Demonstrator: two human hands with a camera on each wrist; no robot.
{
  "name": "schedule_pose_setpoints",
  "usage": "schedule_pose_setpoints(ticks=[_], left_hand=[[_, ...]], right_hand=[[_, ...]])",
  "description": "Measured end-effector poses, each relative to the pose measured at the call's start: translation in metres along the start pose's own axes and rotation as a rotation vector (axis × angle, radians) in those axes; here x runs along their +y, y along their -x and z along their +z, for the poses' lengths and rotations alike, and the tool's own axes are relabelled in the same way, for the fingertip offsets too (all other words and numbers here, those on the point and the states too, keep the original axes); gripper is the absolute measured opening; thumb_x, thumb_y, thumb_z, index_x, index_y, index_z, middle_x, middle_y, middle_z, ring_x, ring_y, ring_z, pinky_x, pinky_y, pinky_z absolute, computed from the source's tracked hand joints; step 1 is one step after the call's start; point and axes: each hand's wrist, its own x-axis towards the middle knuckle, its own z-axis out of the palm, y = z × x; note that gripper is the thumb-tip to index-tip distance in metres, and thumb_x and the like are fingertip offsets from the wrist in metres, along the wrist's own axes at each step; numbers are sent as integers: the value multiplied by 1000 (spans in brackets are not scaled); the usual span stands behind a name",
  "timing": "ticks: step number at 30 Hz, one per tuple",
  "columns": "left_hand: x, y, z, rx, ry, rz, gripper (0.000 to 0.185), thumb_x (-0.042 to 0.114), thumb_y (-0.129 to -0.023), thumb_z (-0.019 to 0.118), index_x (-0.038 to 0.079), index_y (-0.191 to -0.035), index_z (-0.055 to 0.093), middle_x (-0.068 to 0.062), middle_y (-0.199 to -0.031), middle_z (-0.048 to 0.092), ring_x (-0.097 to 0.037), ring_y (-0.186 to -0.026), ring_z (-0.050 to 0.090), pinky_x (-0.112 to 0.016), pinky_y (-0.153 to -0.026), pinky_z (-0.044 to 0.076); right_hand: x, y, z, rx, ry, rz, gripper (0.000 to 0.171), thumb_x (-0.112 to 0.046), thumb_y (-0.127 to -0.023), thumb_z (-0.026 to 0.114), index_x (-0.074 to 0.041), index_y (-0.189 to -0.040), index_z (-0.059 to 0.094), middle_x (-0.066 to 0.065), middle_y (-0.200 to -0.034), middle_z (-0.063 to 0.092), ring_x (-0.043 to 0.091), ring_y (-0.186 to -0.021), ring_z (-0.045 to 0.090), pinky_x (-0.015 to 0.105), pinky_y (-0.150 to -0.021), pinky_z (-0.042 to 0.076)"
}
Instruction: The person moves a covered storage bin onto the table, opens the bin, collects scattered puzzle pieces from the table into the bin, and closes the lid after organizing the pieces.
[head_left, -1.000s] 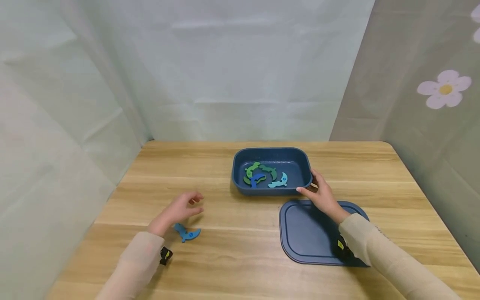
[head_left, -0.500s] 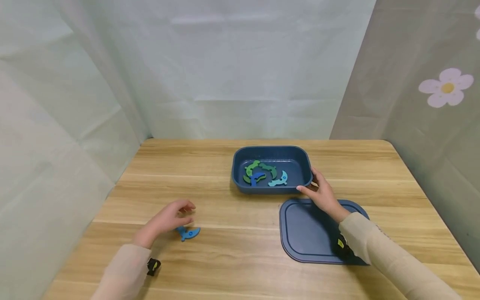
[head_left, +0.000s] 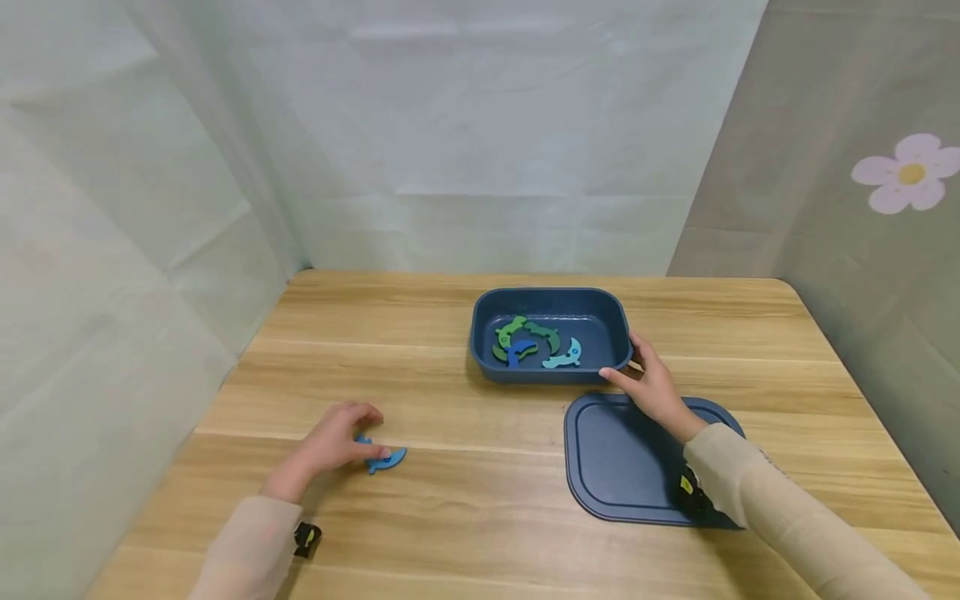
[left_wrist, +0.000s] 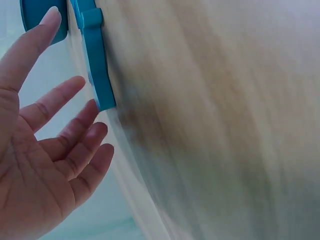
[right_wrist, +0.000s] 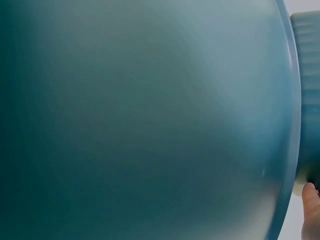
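Observation:
My left hand (head_left: 333,442) is low over a blue curved, animal-shaped toy piece (head_left: 392,460) lying on the table, with the thumb tip overlapping it in the head view. In the left wrist view the fingers (left_wrist: 82,125) are spread and loosely bent beside the blue piece (left_wrist: 97,65), not closed on it. Farther right, my right hand (head_left: 651,390) grips the front right corner of a dark blue rectangular container (head_left: 551,377), thumb at the rim and the other fingers partly hidden behind the side. Several green and blue pieces (head_left: 561,357) of similar kind lie inside it.
A dark blue lid (head_left: 615,475) lies flat on the wooden table (head_left: 465,517), under the right forearm and in front of the container. It fills most of the right wrist view. Pale cloth (head_left: 480,150) hangs along the table's back and sides.
My left hand has drawn left and toward me, then come down around the blue piece. The right hand keeps its grip on the container. The head view has shifted slightly.

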Motion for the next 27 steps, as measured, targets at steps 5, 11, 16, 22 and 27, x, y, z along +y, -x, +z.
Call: schedule_pose_setpoints(ticks=[5,11,16,22,27], left_hand=[[0,6,-1,0,-18,-41,54,30,-69,85,-3,-106,64,-18,-108,60,-36,-102,55,-52,-88,46],[-2,10,1,-39,28,4,50,24,-67,86,1,-106,65,-14,-109,59,-29,-100,53,-40,-84,46],[-3,11,2,-62,46,76,46,19,-67,86,3,-105,66,-14,-109,59,-27,-99,52,-33,-80,46],[-3,12,3,-69,12,123,42,17,-68,85,6,-103,67,-10,-107,62,-27,-99,54,-33,-82,47],[-4,13,4,-70,14,153,32,12,-69,84,8,-97,68,-6,-101,62,-24,-95,53,-32,-80,46]], right_hand=[[-1,-1,-1,-1,4,2,85,-22,-89,67,-2,-151,13,26,-146,32,40,-131,40,45,-101,41],[-4,-1,-2,-5,1,12,85,-22,-89,67,-3,-151,13,26,-146,32,40,-131,39,44,-101,41],[-4,0,-2,-3,0,8,85,-21,-89,67,0,-151,13,27,-146,31,42,-131,39,47,-101,40],[-2,-1,-1,-2,7,6,84,-21,-89,67,-1,-151,14,26,-146,31,41,-131,40,44,-100,41],[-3,0,0,-2,-5,3,83,-18,-89,67,0,-151,15,27,-145,32,41,-130,40,45,-101,41]])
